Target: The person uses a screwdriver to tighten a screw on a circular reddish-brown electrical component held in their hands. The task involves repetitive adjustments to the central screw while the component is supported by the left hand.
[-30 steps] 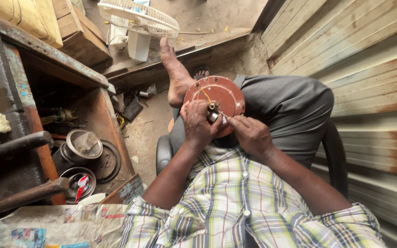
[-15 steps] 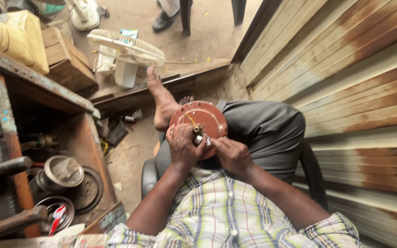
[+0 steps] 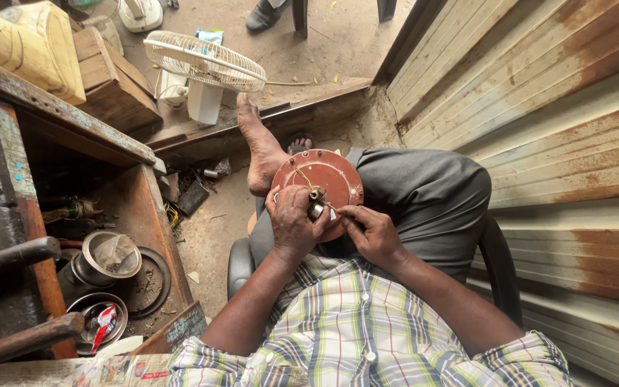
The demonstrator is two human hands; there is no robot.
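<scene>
I see my left hand (image 3: 294, 228) wrapped over the near rim of the round reddish-brown metal motor cover (image 3: 322, 179) resting on my lap, its fingers (image 3: 287, 204) curled and pressed against the short metal shaft (image 3: 316, 202) at the centre. My right hand (image 3: 372, 233) sits just right of that shaft, fingertips pinched together on what seems a thin wire; the shaft points up toward me, the left hand nearer.

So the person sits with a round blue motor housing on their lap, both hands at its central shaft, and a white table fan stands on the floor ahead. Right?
Not quite: the head view shows the round motor housing is reddish-brown, not blue. The rest holds: it rests on the lap, the left hand and right hand work at its central shaft, and a white table fan stands on the floor ahead.
</scene>
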